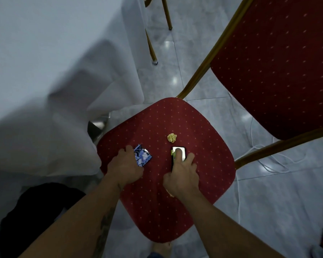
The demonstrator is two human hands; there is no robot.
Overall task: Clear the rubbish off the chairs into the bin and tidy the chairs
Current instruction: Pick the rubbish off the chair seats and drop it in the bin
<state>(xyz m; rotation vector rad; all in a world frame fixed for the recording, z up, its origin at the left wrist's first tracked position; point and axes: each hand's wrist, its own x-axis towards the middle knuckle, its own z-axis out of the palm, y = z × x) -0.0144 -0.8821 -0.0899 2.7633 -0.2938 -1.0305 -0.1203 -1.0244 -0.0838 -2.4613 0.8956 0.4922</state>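
A red padded chair seat with small pale dots lies below me, its backrest up at the right. On the seat, my left hand closes its fingers on a crumpled blue wrapper. My right hand rests on a shiny silver and black packet, fingers spread over it, thumb at its side. A small crumpled yellowish paper ball lies loose on the seat just beyond the right hand.
A table with a white cloth hangs at the left, touching the seat's edge. A black bag sits at lower left. White cables trail over the grey tiled floor at right. Another chair's gold legs stand beyond.
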